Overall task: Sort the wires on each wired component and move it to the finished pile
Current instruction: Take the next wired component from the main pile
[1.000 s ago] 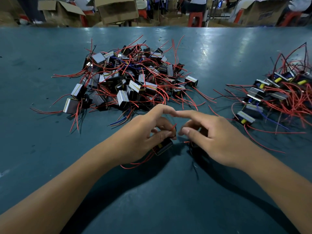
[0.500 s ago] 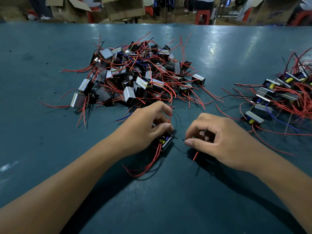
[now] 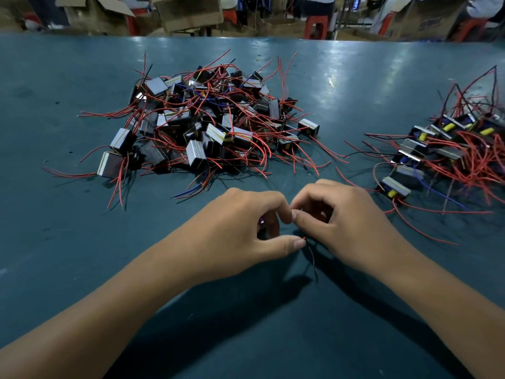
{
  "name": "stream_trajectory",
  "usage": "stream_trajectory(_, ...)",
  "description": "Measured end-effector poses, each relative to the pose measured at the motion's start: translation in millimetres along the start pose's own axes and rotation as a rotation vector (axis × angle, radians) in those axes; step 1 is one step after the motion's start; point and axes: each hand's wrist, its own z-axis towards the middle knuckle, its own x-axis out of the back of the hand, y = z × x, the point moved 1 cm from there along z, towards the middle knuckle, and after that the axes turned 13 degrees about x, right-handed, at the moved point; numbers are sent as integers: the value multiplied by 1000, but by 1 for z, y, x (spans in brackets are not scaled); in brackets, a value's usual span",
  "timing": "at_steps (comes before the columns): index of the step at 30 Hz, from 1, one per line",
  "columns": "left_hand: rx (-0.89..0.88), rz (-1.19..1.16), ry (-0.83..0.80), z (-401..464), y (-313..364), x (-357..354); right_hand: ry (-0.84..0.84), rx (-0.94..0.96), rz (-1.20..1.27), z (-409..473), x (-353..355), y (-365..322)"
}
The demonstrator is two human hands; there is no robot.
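At the centre of the frame, low on the teal desk [image 3: 82, 242], your two hands meet. Your left hand [image 3: 240, 231] curls round a small wired component [image 3: 261, 224], mostly hidden under the fingers. Your right hand [image 3: 344, 222] is curled too, pinching its thin wires [image 3: 311, 253], which trail toward the lower edge. The unsorted heap [image 3: 207, 124] sits upper centre; the finished pile [image 3: 451, 151] lies at the right edge.

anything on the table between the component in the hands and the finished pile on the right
No solid object. Only loose red wires trailing from the finished pile lie across the bare table between it and the component, which is mostly hidden under the left hand.
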Motion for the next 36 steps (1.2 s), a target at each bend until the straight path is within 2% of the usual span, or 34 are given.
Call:
stream_trajectory(5,33,-148,-52,-1,1,0,18,-43,27,-1,-2,2)
stream_trajectory(10,41,-31,37,2,-3,1,-28,-131,256,-2,12,17)
stream_trajectory(14,26,-33,131,4,-6,0,-66,-194,435,-7,23,27)
stream_trajectory(20,-43,-73,230,7,-7,-4,-173,-115,334,-7,25,27)
stream_trajectory(26,-87,-133,280,9,-5,-10,-90,-17,235,-6,17,24)
stream_trajectory(30,-68,-210,185,6,-5,-11,-66,-19,231,-7,16,25)
stream_trajectory(36,-68,-203,112,7,-3,-17,-61,-9,280,-8,14,24)
